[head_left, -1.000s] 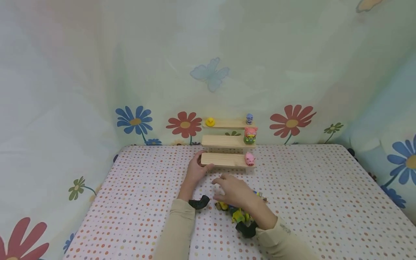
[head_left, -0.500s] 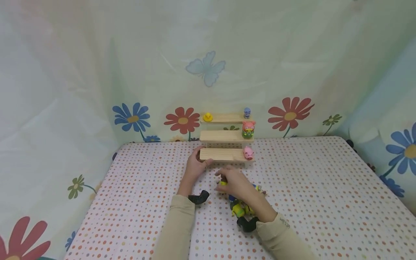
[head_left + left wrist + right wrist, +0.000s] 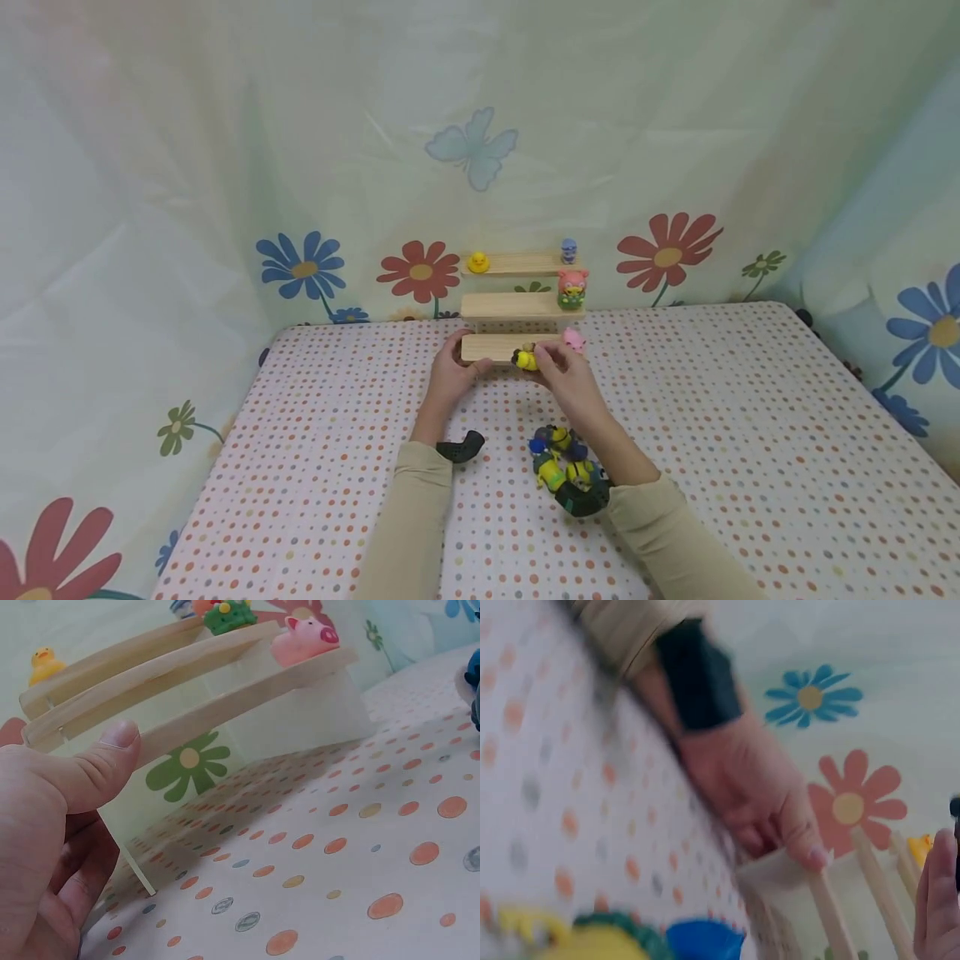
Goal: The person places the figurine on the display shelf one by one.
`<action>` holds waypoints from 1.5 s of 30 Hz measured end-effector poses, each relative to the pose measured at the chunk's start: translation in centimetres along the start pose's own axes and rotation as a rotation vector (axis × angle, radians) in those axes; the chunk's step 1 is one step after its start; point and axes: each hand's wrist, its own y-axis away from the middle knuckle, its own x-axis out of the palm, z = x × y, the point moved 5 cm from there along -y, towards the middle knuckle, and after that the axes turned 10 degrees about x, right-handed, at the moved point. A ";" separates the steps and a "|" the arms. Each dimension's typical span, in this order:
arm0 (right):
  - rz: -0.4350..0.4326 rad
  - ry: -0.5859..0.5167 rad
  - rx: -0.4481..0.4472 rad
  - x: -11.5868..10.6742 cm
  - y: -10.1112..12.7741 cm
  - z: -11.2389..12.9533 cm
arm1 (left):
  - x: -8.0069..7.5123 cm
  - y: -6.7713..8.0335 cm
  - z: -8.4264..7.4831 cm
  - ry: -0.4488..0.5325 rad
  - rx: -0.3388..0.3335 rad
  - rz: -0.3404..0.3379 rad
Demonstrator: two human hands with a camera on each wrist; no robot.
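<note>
Yellow figure point(image 3: 526, 360) pinched by right hand point(image 3: 567, 379); left hand point(image 3: 450, 379) grips wooden shelf point(image 3: 502, 346).

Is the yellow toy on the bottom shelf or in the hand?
In the hand: the right hand pinches the yellow toy at the front edge of the bottom shelf. Whether it touches the shelf cannot be told.

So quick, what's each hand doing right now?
Left hand: grips the lowest wooden shelf board at its end.
Right hand: pinches a small yellow toy figure.
</note>
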 end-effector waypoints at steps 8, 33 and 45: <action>0.274 -0.578 0.136 0.2 0.3 0.3 | 0.1 -0.1 0.3 0.000 0.004 -0.012; -0.098 0.409 -0.200 -0.6 -0.8 3.1 | 0.5 -0.4 0.0 0.032 0.016 0.000; -0.179 0.537 -0.281 3.8 -8.5 7.9 | 0.2 -0.3 0.0 0.094 -0.051 0.008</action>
